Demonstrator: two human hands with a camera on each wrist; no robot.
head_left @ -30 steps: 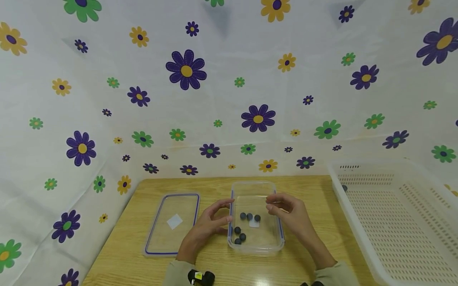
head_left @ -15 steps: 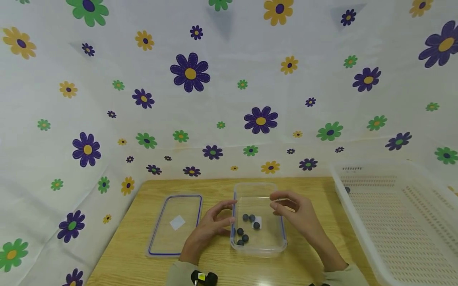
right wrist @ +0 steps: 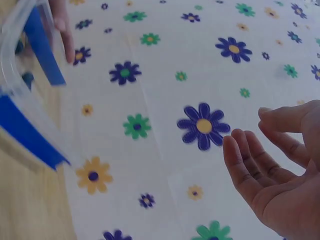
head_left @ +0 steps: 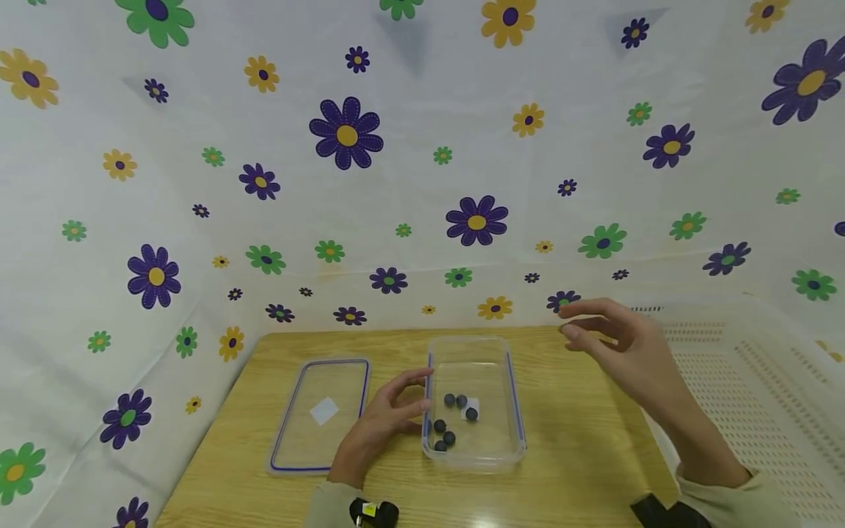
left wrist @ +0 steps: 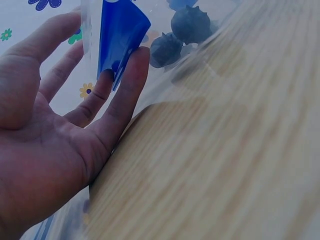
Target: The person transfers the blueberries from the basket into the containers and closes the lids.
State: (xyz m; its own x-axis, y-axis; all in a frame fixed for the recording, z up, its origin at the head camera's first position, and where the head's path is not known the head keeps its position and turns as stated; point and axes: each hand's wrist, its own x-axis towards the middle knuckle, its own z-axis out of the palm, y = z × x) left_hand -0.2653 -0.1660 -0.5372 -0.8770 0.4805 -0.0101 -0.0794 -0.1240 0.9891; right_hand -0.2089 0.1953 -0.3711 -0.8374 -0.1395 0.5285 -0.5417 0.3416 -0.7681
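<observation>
A clear plastic food container (head_left: 485, 440) with blue clips stands on the table. Several dark blue blueberries (head_left: 450, 438) lie in it, mostly toward its left side; in the left wrist view the blueberries (left wrist: 190, 24) show small pointed crowns. My left hand (head_left: 381, 419) rests against the container's left side, its fingers spread along the wall. Up close, its fingers touch the hanging blue clip (left wrist: 122, 32). My right hand (head_left: 623, 352) is raised between the container and the white basket, its fingers loosely bent, with nothing between thumb and fingertips (right wrist: 232, 142).
Left of the container lies its clear lid (head_left: 343, 400) with a blue seal and a white label. A large white perforated basket (head_left: 759, 411) stands at the right. Behind the wooden table (head_left: 568, 440) hangs a flowered cloth (head_left: 422, 183).
My right hand has moved from over the container up and right toward the basket. One blueberry shifted slightly toward me inside the container. My left hand keeps its place.
</observation>
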